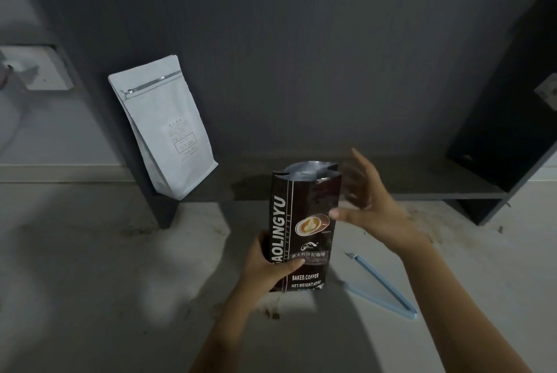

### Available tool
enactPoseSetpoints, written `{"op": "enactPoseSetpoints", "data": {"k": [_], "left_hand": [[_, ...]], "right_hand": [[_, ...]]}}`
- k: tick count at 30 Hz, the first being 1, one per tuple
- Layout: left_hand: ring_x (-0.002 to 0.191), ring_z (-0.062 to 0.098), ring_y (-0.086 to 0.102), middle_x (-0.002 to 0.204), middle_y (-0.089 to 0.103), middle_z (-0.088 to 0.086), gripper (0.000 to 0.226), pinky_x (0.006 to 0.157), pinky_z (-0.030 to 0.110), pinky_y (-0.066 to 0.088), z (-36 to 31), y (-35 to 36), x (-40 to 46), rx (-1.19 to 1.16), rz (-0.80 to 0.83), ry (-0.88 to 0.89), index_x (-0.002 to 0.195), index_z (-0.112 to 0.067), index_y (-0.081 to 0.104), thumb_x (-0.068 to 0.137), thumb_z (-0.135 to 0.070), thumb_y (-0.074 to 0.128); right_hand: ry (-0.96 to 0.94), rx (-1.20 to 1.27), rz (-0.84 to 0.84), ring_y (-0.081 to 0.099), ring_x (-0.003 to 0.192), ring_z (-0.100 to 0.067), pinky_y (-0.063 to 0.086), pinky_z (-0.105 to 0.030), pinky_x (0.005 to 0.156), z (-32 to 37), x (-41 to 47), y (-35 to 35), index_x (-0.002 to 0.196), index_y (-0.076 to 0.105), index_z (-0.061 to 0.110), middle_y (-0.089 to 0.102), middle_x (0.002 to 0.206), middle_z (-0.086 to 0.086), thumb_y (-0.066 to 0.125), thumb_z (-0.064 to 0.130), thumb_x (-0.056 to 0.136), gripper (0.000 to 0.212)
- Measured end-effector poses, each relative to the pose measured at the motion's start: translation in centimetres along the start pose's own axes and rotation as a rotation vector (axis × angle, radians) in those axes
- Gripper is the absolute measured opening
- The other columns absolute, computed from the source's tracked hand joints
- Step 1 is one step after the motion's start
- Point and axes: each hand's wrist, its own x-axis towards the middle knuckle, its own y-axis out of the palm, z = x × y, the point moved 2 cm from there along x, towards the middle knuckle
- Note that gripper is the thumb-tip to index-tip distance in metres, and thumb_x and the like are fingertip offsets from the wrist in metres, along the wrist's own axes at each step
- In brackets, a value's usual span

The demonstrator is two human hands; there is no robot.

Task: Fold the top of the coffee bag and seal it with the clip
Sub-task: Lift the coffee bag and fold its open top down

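Observation:
A dark brown coffee bag stands upright on the floor in the middle of the view, its silver-lined top open and unfolded. My left hand grips the bag's lower left side, thumb across the front. Just right of the bag's upper half hovers my right hand, fingers spread and blurred; its thumb is next to the bag's right edge, and whether it touches I cannot tell. A light blue clip lies spread open in a V on the floor to the right of the bag.
A white zip pouch leans against the dark cabinet at the back left. The cabinet's low shelf runs behind the bag. Coffee crumbs are scattered over the pale floor.

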Motion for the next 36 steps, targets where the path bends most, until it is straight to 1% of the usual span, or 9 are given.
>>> {"op": "enactPoseSetpoints", "data": {"k": [2,5,9,15,19,24,27,32,36], "left_hand": [[0.106,0.030,0.065,0.113,0.067,0.015,0.089,0.088,0.048,0.053,-0.2,-0.5,0.2,0.009,0.041,-0.013,0.118,-0.011,0.050,0.041,-0.020,0.092],[0.109,0.026,0.064,0.117,0.067,0.012,0.092,0.089,0.044,0.054,-0.6,-0.6,0.1,0.015,0.162,-0.035,0.126,-0.009,0.045,0.045,-0.006,0.089],[0.094,0.015,0.070,0.095,0.077,-0.006,0.073,0.072,0.023,0.056,-1.2,-0.9,-0.5,0.080,0.128,-0.040,0.110,-0.013,0.059,0.045,-0.013,0.090],[0.083,0.015,0.073,0.086,0.078,-0.005,0.056,0.067,0.024,0.058,-1.7,-1.8,-0.9,0.085,0.040,0.023,0.095,-0.019,0.066,0.047,-0.011,0.092],[0.080,0.015,0.073,0.080,0.078,-0.004,0.063,0.064,0.022,0.056,-2.0,-1.3,-1.2,0.048,0.008,-0.006,0.101,-0.005,0.064,0.044,-0.018,0.088],[0.077,0.013,0.074,0.084,0.078,-0.004,0.028,0.062,0.020,0.056,-4.8,-1.5,-1.4,0.048,0.023,0.138,0.085,-0.025,0.073,0.060,-0.017,0.084],[0.077,0.010,0.073,0.084,0.078,-0.006,0.023,0.062,0.017,0.054,-6.2,-1.3,-1.5,0.056,0.026,0.212,0.085,-0.025,0.073,0.066,-0.013,0.079],[0.081,0.017,0.073,0.089,0.078,-0.001,0.030,0.065,0.022,0.055,-7.3,-0.1,-1.9,0.091,0.033,0.271,0.092,-0.022,0.070,0.064,-0.026,0.081],[0.076,0.013,0.073,0.082,0.077,-0.006,0.028,0.062,0.023,0.057,-8.3,0.8,-2.1,0.157,0.005,0.321,0.085,-0.030,0.071,0.059,-0.034,0.081]], "right_hand": [[0.159,0.030,0.077,0.042,0.127,-0.016,0.034,-0.041,0.104,-3.1,-0.4,0.6,0.139,0.014,0.040,0.041,0.139,0.003,0.088,0.027,0.049,0.117],[0.297,0.081,0.169,0.051,0.120,-0.021,0.042,-0.042,0.101,-6.8,-1.4,2.9,0.131,0.031,0.032,0.051,0.131,-0.002,0.087,0.013,0.050,0.100],[0.250,0.035,0.026,0.065,0.098,-0.016,0.055,-0.021,0.072,-8.2,-1.6,4.4,0.103,0.054,0.036,0.067,0.105,0.005,0.087,0.002,0.049,0.071],[0.119,0.175,-0.064,0.071,0.082,-0.019,0.057,-0.025,0.067,-6.4,-1.0,3.9,0.088,0.067,0.013,0.076,0.080,0.003,0.073,-0.013,0.062,0.038],[0.147,0.131,-0.107,0.070,0.070,-0.011,0.055,-0.021,0.063,-6.2,-1.2,4.7,0.079,0.071,0.016,0.076,0.069,0.009,0.068,-0.013,0.068,0.031],[0.084,0.094,-0.149,0.070,0.072,-0.019,0.059,-0.025,0.064,-5.0,-1.3,4.4,0.076,0.073,0.013,0.075,0.075,-0.005,0.070,-0.006,0.070,0.020],[0.116,0.064,-0.112,0.069,0.077,-0.025,0.059,-0.030,0.069,-5.1,-1.7,4.6,0.081,0.071,0.010,0.073,0.084,-0.016,0.069,-0.004,0.072,0.017],[0.123,0.134,-0.129,0.071,0.072,-0.018,0.058,-0.023,0.062,-4.1,-2.2,4.4,0.076,0.071,0.015,0.076,0.073,0.002,0.073,-0.001,0.070,0.017],[0.067,0.177,-0.155,0.072,0.073,-0.020,0.058,-0.024,0.061,-3.2,-2.2,4.8,0.081,0.069,0.010,0.075,0.076,-0.001,0.075,0.001,0.068,0.018]]}}
